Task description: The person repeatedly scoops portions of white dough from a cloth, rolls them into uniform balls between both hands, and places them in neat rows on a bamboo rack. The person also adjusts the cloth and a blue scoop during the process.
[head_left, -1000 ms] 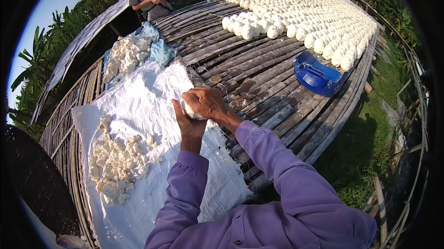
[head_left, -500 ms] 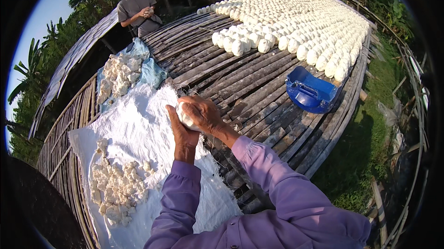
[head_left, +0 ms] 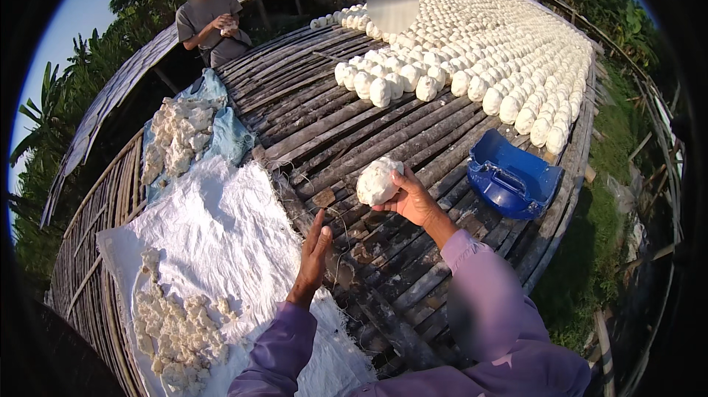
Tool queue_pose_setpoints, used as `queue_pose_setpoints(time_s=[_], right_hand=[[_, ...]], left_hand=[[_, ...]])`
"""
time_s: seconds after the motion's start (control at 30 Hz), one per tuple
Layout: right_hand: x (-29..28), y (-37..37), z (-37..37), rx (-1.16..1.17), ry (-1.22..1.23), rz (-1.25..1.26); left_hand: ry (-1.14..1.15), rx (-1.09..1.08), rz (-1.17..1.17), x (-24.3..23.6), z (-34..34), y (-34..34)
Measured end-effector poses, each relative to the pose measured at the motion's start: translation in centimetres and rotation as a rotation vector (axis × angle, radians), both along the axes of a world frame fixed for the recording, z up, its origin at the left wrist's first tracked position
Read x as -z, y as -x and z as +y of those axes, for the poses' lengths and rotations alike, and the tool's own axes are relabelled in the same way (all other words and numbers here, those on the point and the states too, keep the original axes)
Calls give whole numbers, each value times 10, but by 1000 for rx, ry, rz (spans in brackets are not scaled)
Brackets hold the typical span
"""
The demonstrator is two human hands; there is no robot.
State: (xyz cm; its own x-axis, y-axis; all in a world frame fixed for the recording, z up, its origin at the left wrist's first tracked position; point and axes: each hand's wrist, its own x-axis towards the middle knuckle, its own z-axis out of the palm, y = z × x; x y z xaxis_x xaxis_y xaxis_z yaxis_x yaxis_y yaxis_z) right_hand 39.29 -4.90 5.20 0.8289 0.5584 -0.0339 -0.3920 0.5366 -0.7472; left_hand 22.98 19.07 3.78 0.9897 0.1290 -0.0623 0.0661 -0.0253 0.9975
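My right hand (head_left: 414, 201) grips a rounded ball of white, dough-like material (head_left: 379, 181), its thumb and fingers on the right side of the ball. The ball is held over the dark bamboo slats (head_left: 324, 152). To its lower left, my left hand (head_left: 316, 251) holds nothing, fingers stretched out and the palm turned toward the ball. Beneath and left of that hand spreads a white woven sheet (head_left: 243, 209), with a heap of crumbly off-white pieces (head_left: 177, 330) lying on its near left part.
Many white balls (head_left: 509, 65) stand in rows across the platform's far right. A cut-open blue plastic container (head_left: 512, 175) sits near the right edge, beside grass (head_left: 582, 249). Far left, larger white lumps (head_left: 177, 135) lie on a blue sheet (head_left: 232, 139). Another person (head_left: 214, 21) stands behind, hands together.
My hands, pressed together round the white ball before, have come apart. The right one has carried the ball to the right over the slats; the left has opened and dropped lower.
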Motion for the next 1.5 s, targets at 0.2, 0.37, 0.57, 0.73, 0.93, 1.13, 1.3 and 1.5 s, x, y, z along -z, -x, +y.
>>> queue_pose_setpoints(time_s=[0.2, 0.37, 0.57, 0.73, 0.93, 1.13, 1.3, 1.5], right_hand=[[9, -152, -55, 319, 124, -67], [15, -257, -70, 640, 481, -236], [52, -342, -53, 1011, 824, -488], [101, -406, -35, 1155, 1073, -696], [134, -452, -33, 836, 1273, -656], [90, -414, -25, 912, 1186, -475], [34, -254, 52, 237, 765, -509], [-46, 14, 168, -419, 522, -636]], left_hand=[[-942, 94, -59, 62, 14, 0], [-1002, 64, -45, 72, 6, 3], [-1001, 77, -30, 63, 6, -3], [-944, 106, 49, 61, 8, -5], [-950, 121, 78, 59, 8, -8], [-969, 102, 15, 61, 9, -5], [-1009, 35, -72, 78, 11, 4], [-948, -136, -260, 91, 9, 7]])
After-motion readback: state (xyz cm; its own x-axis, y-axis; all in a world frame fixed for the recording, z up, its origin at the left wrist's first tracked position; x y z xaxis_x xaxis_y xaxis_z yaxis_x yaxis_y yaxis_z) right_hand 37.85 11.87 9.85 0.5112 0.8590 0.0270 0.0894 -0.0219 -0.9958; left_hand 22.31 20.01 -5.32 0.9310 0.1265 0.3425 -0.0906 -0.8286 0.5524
